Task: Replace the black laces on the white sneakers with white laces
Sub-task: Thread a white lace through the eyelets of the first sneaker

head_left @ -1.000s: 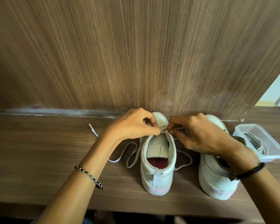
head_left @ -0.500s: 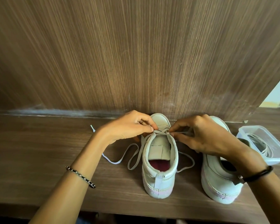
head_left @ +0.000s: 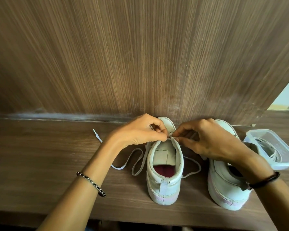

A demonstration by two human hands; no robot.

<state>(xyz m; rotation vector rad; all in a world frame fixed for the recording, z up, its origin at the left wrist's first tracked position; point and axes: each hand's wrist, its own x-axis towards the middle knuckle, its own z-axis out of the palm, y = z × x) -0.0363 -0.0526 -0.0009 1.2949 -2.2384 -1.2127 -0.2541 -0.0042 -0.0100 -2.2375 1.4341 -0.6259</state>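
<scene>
White lace (head_left: 137, 157) is pinched between thumb and forefinger of both the left hand (head_left: 138, 130) and the right hand (head_left: 212, 140), their fingertips almost meeting over the top of a white sneaker (head_left: 163, 185). It stands directly beneath them on a wooden shelf (head_left: 40, 155), heel toward the camera. Slack lace loops out below the left wrist and under the right palm. A second white sneaker (head_left: 223, 189) sits under the right wrist; just outside that wrist, a clear plastic container (head_left: 272, 139) holds coiled laces (head_left: 270, 150).

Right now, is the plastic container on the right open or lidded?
Open: the plastic container has no lid on it, and coiled laces lie inside.
</scene>
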